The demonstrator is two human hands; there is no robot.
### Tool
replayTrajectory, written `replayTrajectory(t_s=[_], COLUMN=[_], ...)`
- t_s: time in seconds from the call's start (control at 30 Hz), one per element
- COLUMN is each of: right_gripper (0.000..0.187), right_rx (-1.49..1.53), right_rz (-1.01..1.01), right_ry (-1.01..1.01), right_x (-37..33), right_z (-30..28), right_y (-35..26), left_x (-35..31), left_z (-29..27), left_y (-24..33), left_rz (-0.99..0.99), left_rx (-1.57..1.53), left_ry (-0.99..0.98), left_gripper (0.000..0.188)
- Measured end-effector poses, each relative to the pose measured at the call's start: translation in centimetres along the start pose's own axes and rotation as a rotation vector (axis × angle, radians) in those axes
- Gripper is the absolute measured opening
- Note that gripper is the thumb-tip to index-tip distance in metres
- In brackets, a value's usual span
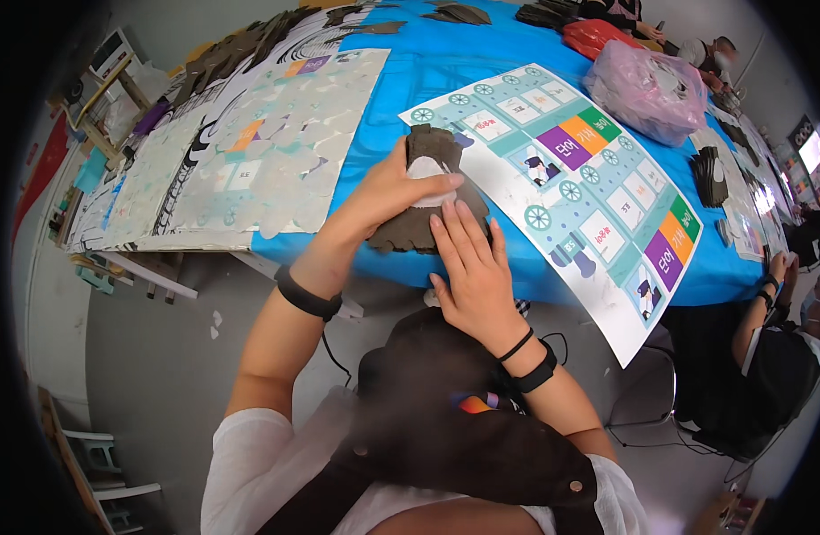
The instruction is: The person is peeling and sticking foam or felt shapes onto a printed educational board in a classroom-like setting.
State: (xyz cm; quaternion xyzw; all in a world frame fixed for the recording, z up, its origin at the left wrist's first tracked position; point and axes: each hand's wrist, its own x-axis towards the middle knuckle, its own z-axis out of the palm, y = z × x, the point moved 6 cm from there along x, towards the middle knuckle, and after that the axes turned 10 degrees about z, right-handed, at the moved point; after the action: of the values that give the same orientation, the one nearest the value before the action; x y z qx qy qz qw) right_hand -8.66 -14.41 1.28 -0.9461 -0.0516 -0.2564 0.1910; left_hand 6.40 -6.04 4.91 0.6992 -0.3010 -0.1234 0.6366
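Note:
At the table's near edge is a dark grey-brown piece with notched edges, looking like a stack of flat cutouts, with a white patch on it. My left hand grips it from the left side, thumb across the white patch, its other fingers mostly hidden. On its lower right part my right hand lies with fingers stretched out flat. A printed sheet with train pictures and coloured blocks lies just right of the piece, its near corner hanging past the table edge.
Sheets covered with pale round patches lie at left on the blue-covered table. More dark cutouts are piled beyond them. A pink plastic bag and a red bag stand at far right. A co-worker sits at right.

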Motion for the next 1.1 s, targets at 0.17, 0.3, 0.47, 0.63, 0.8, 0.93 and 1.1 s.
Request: replayTrajectory(t_s=[0.17,0.3,0.47,0.63,0.8,0.93,1.1], right_gripper=[0.076,0.078,0.079,0.08,0.039,0.016,0.036], right_rx=[0.097,0.119,0.111,0.13,0.338,0.515,1.054], right_rz=[-0.007,0.042,0.035,-0.003,-0.076,0.408,0.562], right_ry=[-0.025,-0.046,-0.016,-0.011,0.167,0.097,-0.3], right_x=[-0.2,-0.7,-1.0,-1.3,-2.9,-6.1,-5.6], right_z=[-0.1,-0.8,-0.5,-0.6,-2.2,-1.7,3.7], right_y=[0.4,0.9,1.2,1.3,2.3,4.4,5.8], left_x=[0.3,-0.1,-0.4,-0.8,-1.6,-2.0,-2.9], left_z=[-1.3,0.4,0.8,0.9,1.0,1.1,1.6], left_y=[-1.4,0.7,0.5,0.1,0.7,0.1,-1.3], left_rz=[0.09,0.098,0.165,0.188,0.14,0.136,0.222], left_rx=[0.309,0.286,0.099,0.09,0.31,0.114,-0.286], left_ry=[0.037,0.0,-0.004,0.066,0.068,0.072,0.137], left_gripper=[0.09,0.088,0.073,0.074,0.081,0.075,0.067])
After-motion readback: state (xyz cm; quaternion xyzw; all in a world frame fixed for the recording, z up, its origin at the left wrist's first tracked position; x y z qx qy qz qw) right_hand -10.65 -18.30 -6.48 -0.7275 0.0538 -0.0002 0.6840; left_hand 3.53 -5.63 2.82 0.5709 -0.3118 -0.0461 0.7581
